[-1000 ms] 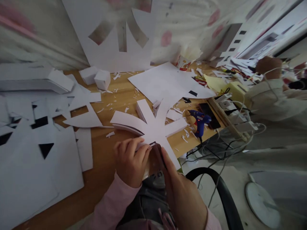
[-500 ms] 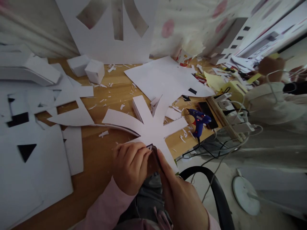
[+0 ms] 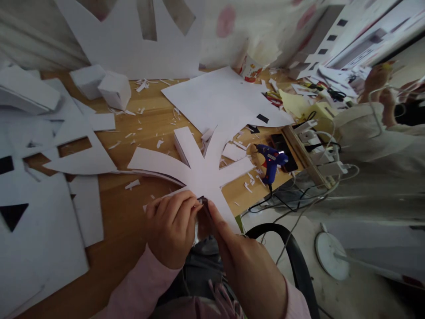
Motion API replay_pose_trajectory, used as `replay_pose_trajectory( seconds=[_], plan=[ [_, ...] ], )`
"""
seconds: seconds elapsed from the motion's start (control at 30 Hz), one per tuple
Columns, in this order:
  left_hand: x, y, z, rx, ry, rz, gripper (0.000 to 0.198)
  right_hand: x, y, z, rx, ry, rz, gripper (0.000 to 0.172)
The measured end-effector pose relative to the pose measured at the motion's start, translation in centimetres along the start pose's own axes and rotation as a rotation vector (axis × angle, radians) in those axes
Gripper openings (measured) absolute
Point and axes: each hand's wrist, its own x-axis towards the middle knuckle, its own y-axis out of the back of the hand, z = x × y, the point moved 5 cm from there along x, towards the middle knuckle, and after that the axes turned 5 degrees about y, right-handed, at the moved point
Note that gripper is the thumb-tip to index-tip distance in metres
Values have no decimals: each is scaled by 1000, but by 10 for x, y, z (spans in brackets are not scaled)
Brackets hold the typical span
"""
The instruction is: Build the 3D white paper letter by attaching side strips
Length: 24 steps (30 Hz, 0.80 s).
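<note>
A white foam-board cutout with several arms, some curved, lies at the table's front edge, its thick sides showing. My left hand is closed at its near edge, fingertips pinched together; what they pinch is hidden. My right hand grips a slim dark tool, index finger stretched along it. The tool's tip meets the cutout's inner edge beside my left fingertips; its kind is mostly covered by the hand.
A blue glue gun lies right, near a power strip and cables. White sheets, two paper cubes, scraps and a paper cup are behind. A chair's black armrest is right. Another person's hand is far right.
The view has shifted slightly, so everything sits a little further left and most things higher. Both hands keep their places at the cutout's near edge, the dark tool still in my right.
</note>
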Motion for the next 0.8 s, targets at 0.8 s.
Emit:
replay_pose_trajectory(
  seconds=[0.8],
  plan=[
    [-3,1,15,-291,131,-110,13,1,-4,0,19,30,-13,62]
  ],
)
